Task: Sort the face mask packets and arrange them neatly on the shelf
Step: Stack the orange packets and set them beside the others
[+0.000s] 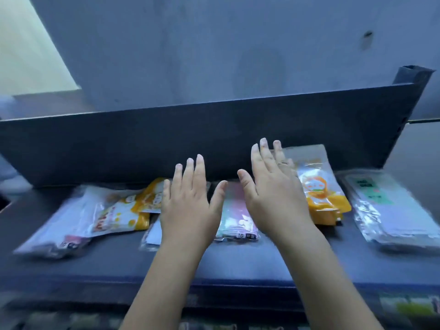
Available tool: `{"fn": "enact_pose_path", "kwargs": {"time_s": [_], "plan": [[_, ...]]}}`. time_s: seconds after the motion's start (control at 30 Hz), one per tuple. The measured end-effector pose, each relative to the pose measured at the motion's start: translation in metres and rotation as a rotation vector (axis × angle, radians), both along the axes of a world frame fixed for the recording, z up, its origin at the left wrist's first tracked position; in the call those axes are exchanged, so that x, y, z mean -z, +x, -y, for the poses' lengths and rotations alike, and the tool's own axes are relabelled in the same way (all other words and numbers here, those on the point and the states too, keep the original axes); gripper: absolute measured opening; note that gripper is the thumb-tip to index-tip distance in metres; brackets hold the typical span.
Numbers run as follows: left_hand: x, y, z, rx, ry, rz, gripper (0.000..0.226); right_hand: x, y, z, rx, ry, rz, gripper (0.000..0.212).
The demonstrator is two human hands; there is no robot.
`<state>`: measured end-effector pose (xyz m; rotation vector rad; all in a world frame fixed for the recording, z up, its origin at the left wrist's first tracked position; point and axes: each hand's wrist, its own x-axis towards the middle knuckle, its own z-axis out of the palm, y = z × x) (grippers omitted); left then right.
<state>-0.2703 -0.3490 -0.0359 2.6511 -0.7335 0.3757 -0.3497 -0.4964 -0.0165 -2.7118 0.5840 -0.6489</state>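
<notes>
Fingers first: left fingers (198,170) are straight and fanned, thumb out. Right fingers (264,153) are straight too, a bit closer together, thumb out. Neither pinches anything. Left hand (188,206) hovers palm-down over a white packet (152,234) and the edge of the yellow packets (123,213). Right hand (273,194) sits between the pastel pink packet (238,222) and the orange packet (321,194), fingertips in front of that packet's clear top flap. Contact or not, I can't tell, frame is smeared. All the face mask packets lie flat in a loose row on the dark shelf (214,265), under the upper board (166,139): pale packet (59,225) far left, yellows overlapping and skewed, pink mid, orange, then a green-label packet (385,210) far right. Risks as I read them: the film is glossy and slick, so a flat-palm push likely slides one packet under its neighbour instead of squaring it. The overlapped yellows could drag together if I pull one. A hard sweep toward me could carry packets to the front edge. Clearance under the board looks tight, so knuckles may clip it. Materials: thin crinkly plastic pouches, rectangular, soft fill, clear sealed margins, cartoon print on the orange and yellow ones. I expect them to flex, not hold shape. Shelf is dark, flat, rigid-looking.
</notes>
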Motion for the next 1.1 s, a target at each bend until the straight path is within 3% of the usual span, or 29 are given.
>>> {"fn": "enact_pose_path", "kwargs": {"time_s": [0.23,0.53,0.83,1.1], "plan": [[0.014,0.055,-0.094,-0.198,0.006,-0.086,0.091,0.021,0.073,-0.098,-0.146,0.055,-0.153,0.075],[0.024,0.159,-0.209,-0.218,0.060,-0.147,0.085,0.046,0.170,-0.210,-0.165,0.160,-0.326,0.080],[0.063,0.252,-0.298,-0.206,0.133,-0.290,0.079,0.064,0.231,-0.298,-0.141,0.138,-0.457,0.085],[0.072,0.269,-0.323,-0.112,-0.067,-0.403,0.077,0.076,0.249,-0.336,-0.101,0.167,-0.503,0.076]]}}
